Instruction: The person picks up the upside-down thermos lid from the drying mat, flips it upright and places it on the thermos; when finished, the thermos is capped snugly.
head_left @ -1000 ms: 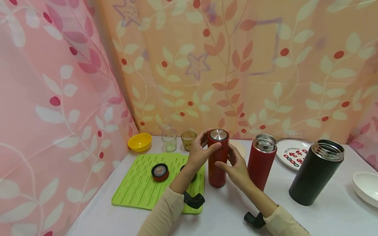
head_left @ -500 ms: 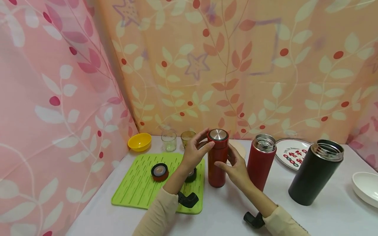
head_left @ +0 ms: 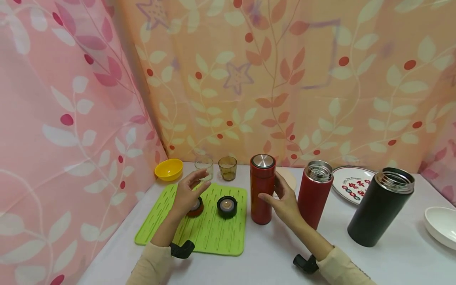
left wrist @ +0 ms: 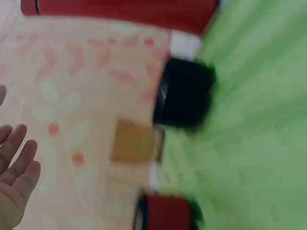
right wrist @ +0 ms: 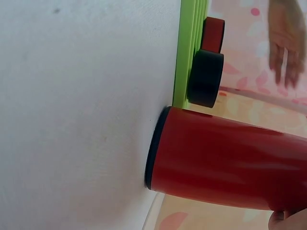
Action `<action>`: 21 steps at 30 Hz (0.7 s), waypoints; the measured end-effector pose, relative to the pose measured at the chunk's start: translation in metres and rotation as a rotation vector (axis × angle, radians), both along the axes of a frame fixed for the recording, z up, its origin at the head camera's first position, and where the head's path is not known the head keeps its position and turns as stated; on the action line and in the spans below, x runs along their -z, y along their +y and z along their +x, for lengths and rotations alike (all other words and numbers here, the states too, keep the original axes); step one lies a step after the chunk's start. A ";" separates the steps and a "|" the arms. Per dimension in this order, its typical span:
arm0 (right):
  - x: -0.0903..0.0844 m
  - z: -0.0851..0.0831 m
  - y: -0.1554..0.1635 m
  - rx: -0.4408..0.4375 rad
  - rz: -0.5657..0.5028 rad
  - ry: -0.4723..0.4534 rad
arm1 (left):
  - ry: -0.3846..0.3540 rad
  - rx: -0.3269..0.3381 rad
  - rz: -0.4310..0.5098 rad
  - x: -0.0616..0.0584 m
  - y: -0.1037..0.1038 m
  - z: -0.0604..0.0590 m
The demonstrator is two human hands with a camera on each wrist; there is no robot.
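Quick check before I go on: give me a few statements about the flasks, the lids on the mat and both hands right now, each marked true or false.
1. The right hand holds the capped red flask. True.
2. The left hand grips the black lid. False: it hovers open over the red lid; the black lid lies apart from it.
3. Both lids lie on the green mat. True.
4. The black flask is capped. False: its mouth is open.
5. The second red flask lies on its side. False: it stands upright, uncapped.
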State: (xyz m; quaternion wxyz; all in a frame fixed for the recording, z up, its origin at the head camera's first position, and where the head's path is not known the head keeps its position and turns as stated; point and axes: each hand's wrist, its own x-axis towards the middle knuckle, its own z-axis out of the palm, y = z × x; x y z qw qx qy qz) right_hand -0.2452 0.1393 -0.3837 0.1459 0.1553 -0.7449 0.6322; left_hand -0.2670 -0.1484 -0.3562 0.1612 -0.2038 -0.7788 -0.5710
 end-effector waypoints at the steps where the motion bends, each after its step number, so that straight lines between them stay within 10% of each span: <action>1: 0.000 0.000 0.000 -0.001 0.001 -0.002 | -0.012 -0.023 -0.037 0.004 -0.007 0.000; 9: -0.002 0.001 0.000 0.002 0.008 -0.009 | -0.248 -0.107 -0.338 0.034 -0.052 0.002; 14: -0.001 0.000 0.000 0.003 0.005 -0.017 | -0.416 -0.045 -0.350 0.048 -0.066 0.000; 21: 0.001 -0.001 0.000 0.005 0.000 -0.020 | -0.438 -0.052 -0.313 0.060 -0.072 -0.004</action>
